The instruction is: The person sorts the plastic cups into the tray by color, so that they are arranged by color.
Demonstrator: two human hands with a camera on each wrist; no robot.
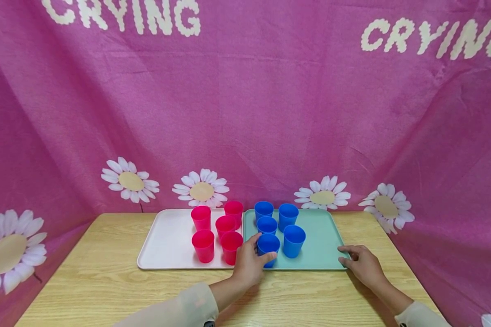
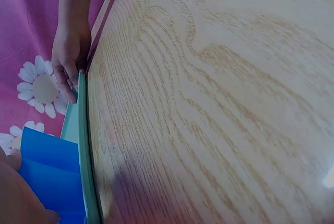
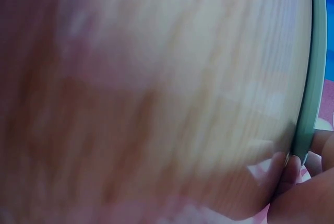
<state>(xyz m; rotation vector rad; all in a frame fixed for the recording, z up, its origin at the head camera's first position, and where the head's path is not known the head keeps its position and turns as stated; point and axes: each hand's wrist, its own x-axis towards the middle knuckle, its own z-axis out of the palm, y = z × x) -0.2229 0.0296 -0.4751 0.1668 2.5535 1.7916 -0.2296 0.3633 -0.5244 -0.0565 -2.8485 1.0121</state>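
Note:
My left hand (image 1: pixel 248 263) holds the front-left blue cup (image 1: pixel 268 245), with the thumb on its near right side and the fingers at its left. That cup stands at the front edge of the green tray (image 1: pixel 321 240); the left wrist view shows its blue side (image 2: pixel 51 174) between thumb and fingers. At the tray's front right corner, my right hand (image 1: pixel 364 265) pinches the rim, thumb in front and fingers over the edge. Several other blue cups (image 1: pixel 293 240) stand upright on the green tray, left of its middle.
A white tray (image 1: pixel 163 240) adjoins the green one on the left. Several red cups (image 1: pixel 203 246) stand upright on its right half, one close beside my left hand. Both trays lie on a wooden table (image 1: pixel 139 295) before a pink cloth (image 1: pixel 245 113) with daisies.

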